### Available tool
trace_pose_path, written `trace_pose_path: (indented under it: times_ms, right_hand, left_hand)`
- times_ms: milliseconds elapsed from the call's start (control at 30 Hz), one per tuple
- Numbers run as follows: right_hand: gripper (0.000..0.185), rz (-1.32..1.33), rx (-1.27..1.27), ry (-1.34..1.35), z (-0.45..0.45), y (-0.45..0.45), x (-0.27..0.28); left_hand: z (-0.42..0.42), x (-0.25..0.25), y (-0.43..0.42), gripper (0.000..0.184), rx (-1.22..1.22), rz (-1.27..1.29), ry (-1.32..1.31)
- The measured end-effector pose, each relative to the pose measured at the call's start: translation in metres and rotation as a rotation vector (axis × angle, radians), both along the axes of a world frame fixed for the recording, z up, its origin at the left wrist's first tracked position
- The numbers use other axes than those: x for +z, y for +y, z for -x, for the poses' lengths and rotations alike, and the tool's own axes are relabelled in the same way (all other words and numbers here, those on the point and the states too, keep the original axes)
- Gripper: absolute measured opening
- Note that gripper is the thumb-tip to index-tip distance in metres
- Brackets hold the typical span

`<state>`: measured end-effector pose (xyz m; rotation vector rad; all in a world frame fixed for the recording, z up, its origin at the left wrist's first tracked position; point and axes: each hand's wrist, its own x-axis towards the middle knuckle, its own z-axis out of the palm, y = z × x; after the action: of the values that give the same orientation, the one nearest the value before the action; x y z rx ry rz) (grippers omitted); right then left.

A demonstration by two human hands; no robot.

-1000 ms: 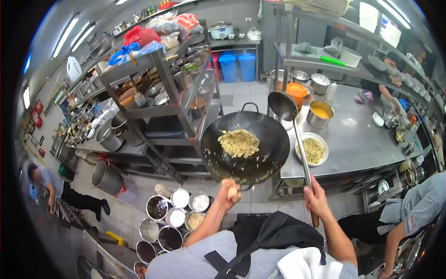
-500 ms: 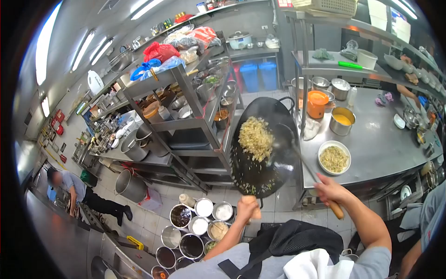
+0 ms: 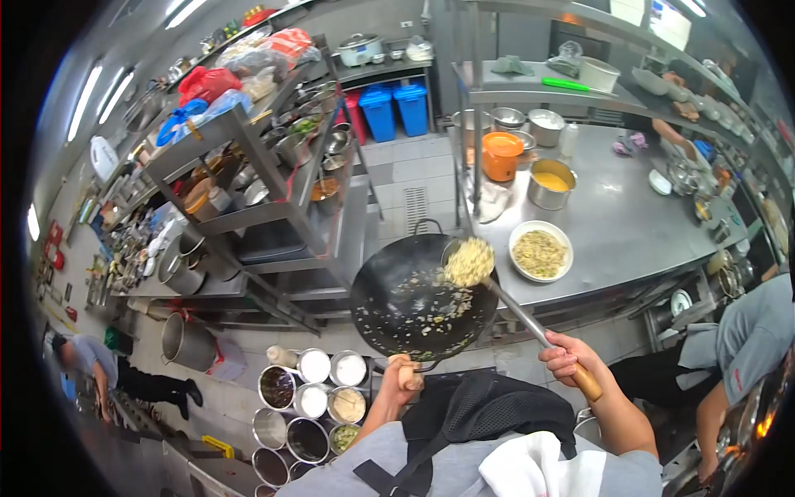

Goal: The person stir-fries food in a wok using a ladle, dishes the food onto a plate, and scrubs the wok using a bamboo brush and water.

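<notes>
My left hand (image 3: 401, 381) is closed around the near end of a black wok (image 3: 389, 290), with something beige, cloth or a grip, in its fingers. My right hand (image 3: 570, 359) grips the wooden handle of a long ladle (image 3: 523, 318). A heap of fried rice (image 3: 469, 263) fills the ladle's head, over the wok's right rim. Scattered grains and bits lie on the wok's dark inside. Just right of the ladle, on the steel table, a white bowl (image 3: 566, 267) holds more fried rice.
The steel table (image 3: 638, 224) carries an orange container (image 3: 502, 156) and a pot of yellow liquid (image 3: 551, 184). Several seasoning pots (image 3: 313, 401) stand at lower left. A steel rack (image 3: 273, 199) is left of the wok. One co-worker (image 3: 745, 331) stands close at right, near flames.
The wok has come down, level and nearer to me. The rice that was a mass above the wok is now heaped in the ladle, which points toward the bowl. The view has shifted right.
</notes>
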<state>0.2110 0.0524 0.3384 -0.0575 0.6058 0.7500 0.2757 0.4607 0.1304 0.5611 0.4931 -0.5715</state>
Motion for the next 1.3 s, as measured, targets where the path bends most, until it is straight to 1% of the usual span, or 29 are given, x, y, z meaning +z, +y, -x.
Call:
trace_pose_path:
  times_ms: [33,67,100,133,200,367,433,467,500,533,633,667,700,733,767,800,833,867,900,933,1000,1033,1067,1100,1133,1200,1233,1267,1300]
  right_hand:
    - [0.019,0.264,0.019,-0.163,0.007,-0.008,0.008]
    - [0.028,0.528,0.045,-0.324,0.013,-0.013,0.019]
    - [0.049,0.738,0.058,-0.381,0.018,-0.014,0.033]
    - [0.049,0.747,0.05,-0.377,0.018,-0.015,0.035]
    - [0.063,1.251,0.091,-0.493,0.017,-0.016,0.031]
    - [0.064,1.363,0.068,-0.382,-0.006,-0.055,-0.055]
    - [0.064,1.341,0.032,-0.391,-0.004,-0.061,-0.062]
    - [0.063,1.312,-0.001,-0.401,-0.005,-0.065,-0.062]
    - [0.065,1.421,0.018,-0.427,-0.001,-0.065,-0.065]
    - [0.065,1.424,0.024,-0.431,0.003,-0.061,-0.069]
    - [0.073,2.084,0.228,-0.478,0.008,-0.048,-0.075]
    - [0.073,2.083,0.232,-0.477,0.01,-0.051,-0.092]
    - [0.074,2.294,0.214,-0.58,0.011,-0.056,-0.116]
    - [0.074,2.505,0.191,-0.688,0.011,-0.053,-0.116]
    - [0.075,2.429,0.299,-0.51,0.012,-0.048,-0.11]
    - [0.075,2.433,0.302,-0.511,0.013,-0.048,-0.112]
    - [0.075,2.459,0.215,-0.571,0.015,-0.048,-0.116]
    - [0.075,2.48,0.124,-0.631,0.014,-0.038,-0.105]
    - [0.074,2.388,0.122,-0.588,0.017,-0.033,-0.091]
    - [0.074,2.387,0.123,-0.588,0.021,-0.025,-0.074]
    - [0.073,2.262,-0.026,-0.791,0.027,-0.012,-0.052]
    - [0.073,2.258,-0.027,-0.794,0.029,-0.007,-0.05]
    - [0.071,2.201,-0.101,-0.952,0.033,0.0,-0.05]
    - [0.07,2.16,-0.135,-1.039,0.036,0.004,-0.056]
    - [0.069,2.113,-0.166,-1.125,0.04,0.007,-0.062]
    - [0.066,1.891,0.301,-1.054,0.055,0.005,-0.083]
    - [0.066,1.885,0.297,-1.065,0.064,0.003,-0.091]
    - [0.064,1.834,0.361,-1.083,0.071,0.0,-0.093]
    - [0.063,1.809,0.389,-1.099,0.07,-0.001,-0.095]
  left_hand:
    - [0.003,0.019,-0.003,0.01,0.006,-0.057,0.01]
    - [0.002,0.017,0.003,0.013,-0.056,-0.013,-0.036]
    - [0.001,0.013,0.003,0.014,-0.047,-0.029,-0.012]
    - [-0.001,0.011,0.002,0.015,-0.036,-0.048,0.013]
    - [-0.006,0.006,0.003,0.016,-0.046,-0.038,-0.007]
    - [-0.009,0.01,0.001,0.019,-0.027,-0.057,-0.039]
    - [-0.012,0.011,0.002,0.03,-0.039,-0.071,-0.055]
    - [-0.014,0.013,0.003,0.03,-0.035,-0.06,-0.063]
    - [-0.013,0.014,0.006,0.025,-0.061,-0.046,-0.072]
    - [-0.01,0.014,0.009,0.02,-0.086,-0.036,-0.076]
    - [-0.011,0.015,0.011,0.023,-0.08,-0.026,-0.082]
    - [-0.011,0.019,0.012,0.024,-0.1,-0.025,-0.082]
    - [-0.01,0.022,0.011,0.026,-0.095,-0.068,-0.083]
    - [-0.01,0.02,0.013,0.026,-0.096,-0.066,-0.08]
    - [-0.012,0.018,0.015,0.026,-0.114,-0.06,-0.078]
    - [-0.014,0.016,0.016,0.027,-0.131,-0.053,-0.078]
    - [-0.015,0.015,0.014,0.027,-0.106,-0.063,-0.088]
    - [-0.017,0.015,0.012,0.027,-0.103,-0.063,-0.088]
    - [-0.019,0.014,0.01,0.027,-0.065,-0.057,-0.088]
    - [-0.021,0.015,0.008,0.027,-0.029,-0.052,-0.089]
    - [-0.027,0.021,0.004,0.026,-0.031,-0.043,-0.092]
    - [-0.031,0.023,0.003,0.026,-0.051,-0.006,-0.134]
    - [-0.034,0.026,0.002,0.025,-0.068,0.028,-0.176]
    - [-0.037,0.024,0.002,0.019,-0.08,0.097,-0.179]
    - [-0.034,0.037,-0.005,0.019,-0.062,0.089,-0.177]
    - [-0.026,0.078,-0.018,0.012,0.064,0.045,-0.093]
    - [-0.025,0.088,-0.014,0.007,-0.031,0.238,0.014]
    - [-0.021,0.085,-0.019,0.007,-0.022,0.24,0.005]
    - [-0.015,0.08,-0.029,0.007,0.003,0.149,-0.065]
